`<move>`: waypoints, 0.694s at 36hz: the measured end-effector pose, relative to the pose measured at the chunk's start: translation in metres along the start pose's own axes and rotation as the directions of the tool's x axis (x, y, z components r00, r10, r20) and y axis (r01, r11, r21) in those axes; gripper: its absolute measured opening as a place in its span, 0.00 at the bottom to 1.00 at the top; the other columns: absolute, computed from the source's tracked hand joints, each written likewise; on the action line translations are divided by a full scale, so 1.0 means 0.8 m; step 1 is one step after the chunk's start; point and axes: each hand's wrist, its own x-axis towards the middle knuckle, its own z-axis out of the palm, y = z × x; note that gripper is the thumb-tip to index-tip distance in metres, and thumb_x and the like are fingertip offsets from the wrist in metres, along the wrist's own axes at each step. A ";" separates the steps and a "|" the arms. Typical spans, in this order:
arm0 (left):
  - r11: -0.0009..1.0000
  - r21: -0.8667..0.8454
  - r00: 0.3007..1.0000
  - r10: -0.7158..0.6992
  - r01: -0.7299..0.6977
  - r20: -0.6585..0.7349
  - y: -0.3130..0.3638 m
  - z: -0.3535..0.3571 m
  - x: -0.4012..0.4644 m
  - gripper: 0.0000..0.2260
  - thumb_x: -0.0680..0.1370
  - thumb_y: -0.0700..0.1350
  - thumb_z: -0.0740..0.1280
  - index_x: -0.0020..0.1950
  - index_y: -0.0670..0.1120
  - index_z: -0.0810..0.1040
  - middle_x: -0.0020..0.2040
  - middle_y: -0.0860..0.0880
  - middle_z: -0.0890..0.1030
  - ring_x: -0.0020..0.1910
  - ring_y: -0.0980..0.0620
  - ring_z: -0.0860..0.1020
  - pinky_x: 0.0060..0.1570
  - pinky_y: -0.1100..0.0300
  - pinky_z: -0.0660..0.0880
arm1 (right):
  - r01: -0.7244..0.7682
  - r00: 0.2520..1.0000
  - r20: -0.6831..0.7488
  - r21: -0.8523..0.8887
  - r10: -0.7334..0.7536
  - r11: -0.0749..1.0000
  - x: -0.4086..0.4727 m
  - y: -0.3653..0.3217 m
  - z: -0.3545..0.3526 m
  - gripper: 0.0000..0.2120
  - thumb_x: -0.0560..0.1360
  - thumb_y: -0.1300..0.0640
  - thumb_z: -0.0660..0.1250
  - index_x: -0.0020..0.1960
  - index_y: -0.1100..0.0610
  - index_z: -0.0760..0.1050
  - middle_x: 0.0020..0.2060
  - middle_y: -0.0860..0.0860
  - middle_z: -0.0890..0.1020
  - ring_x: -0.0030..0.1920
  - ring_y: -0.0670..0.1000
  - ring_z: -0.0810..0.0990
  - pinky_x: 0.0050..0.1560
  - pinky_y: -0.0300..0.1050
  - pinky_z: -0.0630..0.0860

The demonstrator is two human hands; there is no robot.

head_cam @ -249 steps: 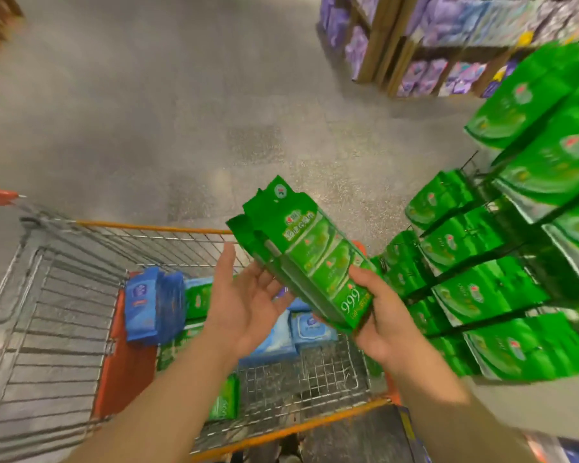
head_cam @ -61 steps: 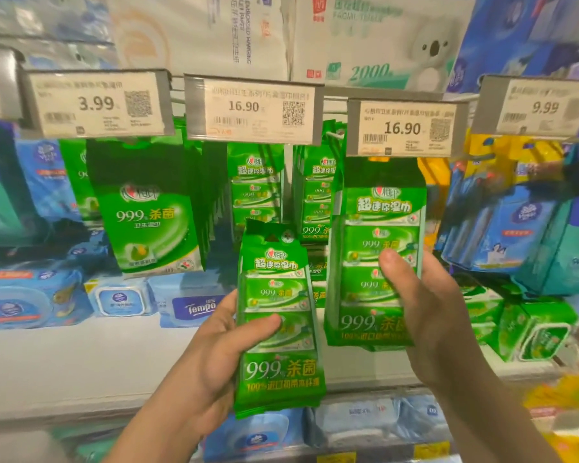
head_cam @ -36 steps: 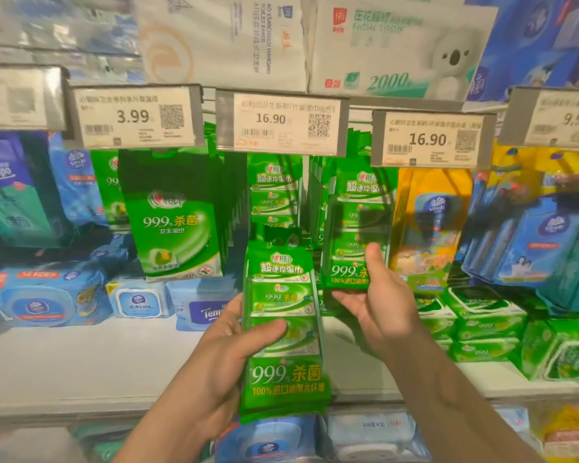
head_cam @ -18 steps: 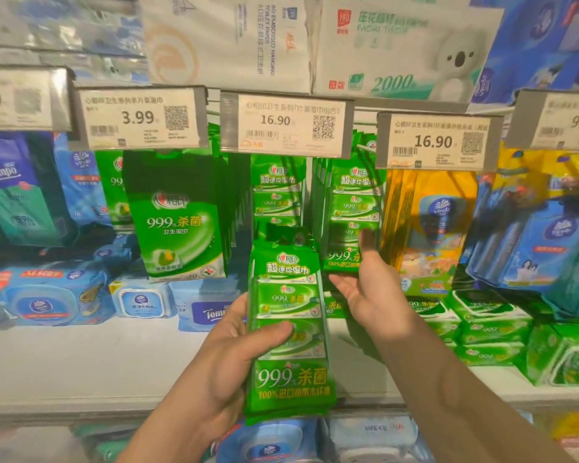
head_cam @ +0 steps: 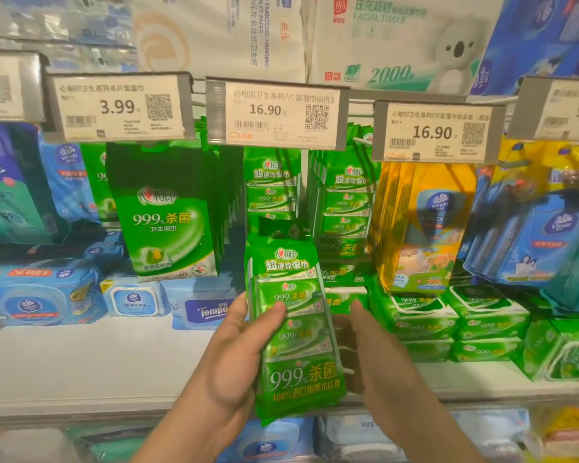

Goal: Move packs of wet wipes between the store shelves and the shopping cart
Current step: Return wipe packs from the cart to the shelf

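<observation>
**Green strip pack in hand at the hooks**

Left hand (head_cam: 238,359) grips the green wipes pack (head_cam: 296,332) at mid-height, thumb across its front, pack upright. Right hand (head_cam: 378,355) is just right of the pack, fingers loosely extended, holding nothing. Hanging packs (head_cam: 346,202) are above and beyond both hands. Judgement: light, soft, glossy film, likely slippery; best held at the edges or the stiffer header.

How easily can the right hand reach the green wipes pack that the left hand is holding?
Probably yes. The right hand is open and holds nothing, just beside the green wipes pack, which the left hand grips by its left edge. The pack's right edge is uncovered, and nothing lies between it and the right hand.
</observation>
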 end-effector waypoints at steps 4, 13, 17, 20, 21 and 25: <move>0.999 0.022 0.999 0.039 -0.039 -0.013 -0.009 0.009 0.006 0.21 0.73 0.43 0.67 0.66 0.45 0.74 0.54 0.38 0.85 0.48 0.39 0.85 0.44 0.44 0.83 | 0.102 0.988 0.123 -0.107 -0.089 0.989 -0.031 0.009 0.002 0.27 0.74 0.34 0.59 0.61 0.51 0.81 0.51 0.56 0.87 0.48 0.62 0.86 0.41 0.56 0.81; 0.949 0.310 0.995 0.033 -0.061 0.094 -0.026 0.024 0.022 0.21 0.76 0.46 0.68 0.68 0.46 0.75 0.53 0.45 0.86 0.50 0.48 0.85 0.49 0.51 0.82 | 0.303 0.925 -0.198 -0.131 -0.324 0.944 -0.057 0.012 -0.002 0.21 0.67 0.28 0.67 0.49 0.43 0.79 0.32 0.50 0.84 0.28 0.50 0.82 0.31 0.46 0.78; 0.928 0.372 0.973 -0.058 -0.030 0.224 -0.032 0.019 0.006 0.24 0.71 0.41 0.73 0.67 0.47 0.75 0.57 0.44 0.85 0.53 0.45 0.85 0.46 0.54 0.82 | 0.352 0.904 -0.238 -0.058 -0.355 0.934 -0.068 0.006 -0.009 0.27 0.59 0.26 0.70 0.50 0.41 0.80 0.39 0.49 0.87 0.37 0.55 0.87 0.40 0.57 0.84; 0.905 0.415 0.960 -0.026 -0.096 0.278 -0.036 0.017 -0.004 0.25 0.68 0.48 0.76 0.64 0.58 0.78 0.62 0.45 0.83 0.61 0.41 0.81 0.62 0.42 0.76 | 0.403 0.891 -0.206 -0.047 -0.404 0.914 -0.075 -0.002 -0.014 0.33 0.49 0.19 0.72 0.48 0.36 0.81 0.41 0.51 0.87 0.42 0.59 0.87 0.47 0.67 0.83; 0.896 0.429 0.959 -0.010 -0.117 0.284 -0.034 0.019 -0.006 0.24 0.67 0.50 0.76 0.62 0.61 0.79 0.61 0.47 0.83 0.61 0.40 0.81 0.61 0.42 0.77 | 0.413 0.886 -0.208 -0.053 -0.415 0.909 -0.077 -0.003 -0.015 0.36 0.45 0.17 0.71 0.47 0.35 0.80 0.41 0.52 0.87 0.42 0.60 0.87 0.48 0.69 0.82; 0.844 0.491 0.946 0.055 -0.215 0.320 -0.024 0.031 -0.013 0.25 0.68 0.55 0.75 0.64 0.67 0.76 0.60 0.50 0.83 0.59 0.37 0.80 0.59 0.36 0.77 | 0.455 0.854 -0.252 -0.063 -0.455 0.888 -0.082 -0.005 -0.020 0.40 0.41 0.16 0.69 0.48 0.35 0.81 0.40 0.55 0.86 0.44 0.67 0.84 0.49 0.73 0.80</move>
